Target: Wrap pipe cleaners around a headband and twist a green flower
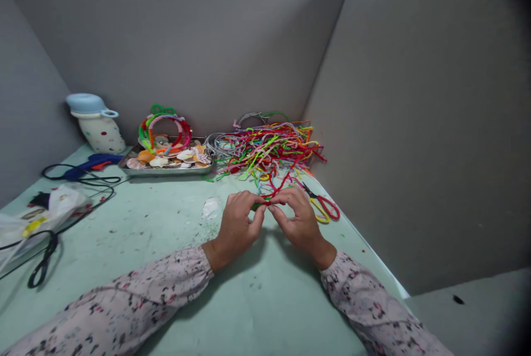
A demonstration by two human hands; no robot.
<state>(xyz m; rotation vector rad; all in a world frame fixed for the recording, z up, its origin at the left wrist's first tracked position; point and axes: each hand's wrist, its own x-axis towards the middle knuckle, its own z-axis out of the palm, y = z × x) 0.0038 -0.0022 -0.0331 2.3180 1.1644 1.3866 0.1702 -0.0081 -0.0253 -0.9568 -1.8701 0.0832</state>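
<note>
Your left hand (pixel 236 224) and right hand (pixel 301 219) meet fingertip to fingertip, both curled, pinching a red pipe cleaner (pixel 271 197) between them. It sits just near of the coloured pile (pixel 269 148), with scissors (pixel 324 207) to the right.

Craft clutter on a pale green tabletop (pixel 166 234) boxed in by plain grey partition walls (pixel 415 96)

At the back, a shallow metal tray (pixel 166 171) holds scallop shells (pixel 174 157) in orange, white and pink, with hoops wrapped in multicoloured pipe cleaner (pixel 166 126) propped over it. Just beside the tray on the right lies a loose heap of coloured pipe cleaners (pixel 269 148). Red-and-yellow-handled scissors (pixel 326 208) lie near the right wall. A white spotted jug with a light blue lid (pixel 97 124) stands in the left corner. Near it lie a blue glue gun (pixel 93 163), its black cable (pixel 91 182), a crumpled clear plastic bag (pixel 41 215) and black-handled scissors (pixel 43 262).
</note>
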